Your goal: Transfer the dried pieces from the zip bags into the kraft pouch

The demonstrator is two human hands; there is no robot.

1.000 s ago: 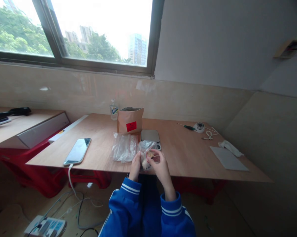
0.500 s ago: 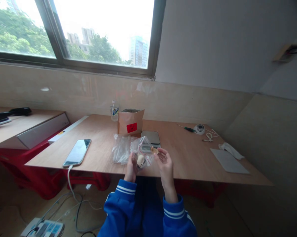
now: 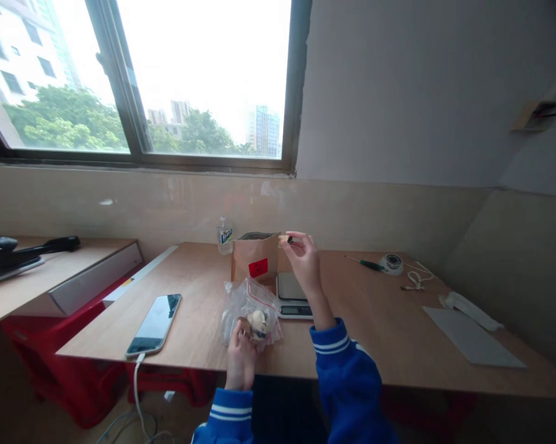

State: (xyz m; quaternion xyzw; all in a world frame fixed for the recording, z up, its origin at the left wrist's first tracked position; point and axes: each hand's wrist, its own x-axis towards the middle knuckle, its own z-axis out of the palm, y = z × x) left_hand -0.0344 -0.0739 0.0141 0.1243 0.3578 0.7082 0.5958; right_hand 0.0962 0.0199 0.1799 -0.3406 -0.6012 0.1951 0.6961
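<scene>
A small pale-brown piece (image 3: 285, 238) is pinched between the thumb and fingertips of the right hand (image 3: 301, 259), which is raised at the right side of the open top of the upright brown paper bag with a red label (image 3: 256, 257). What the piece is cannot be told at this size. The left hand (image 3: 241, 357) is closed on the near end of a clear plastic zip bag with a red seal line (image 3: 250, 308), which rests on the near edge of the light wooden table (image 3: 375, 320) and holds pale rounded lumps. Just right of the clear bag, below the right wrist, lies a flat silver digital scale (image 3: 291, 295). A small clear bottle with a blue label (image 3: 224, 235) stands left of the paper bag, by the wall. A smartphone with a white cable (image 3: 155, 316) lies well to the left. Far right are a green-handled screwdriver (image 3: 363, 263), a round white reel (image 3: 391, 261) and a grey sheet (image 3: 472, 338).
</scene>
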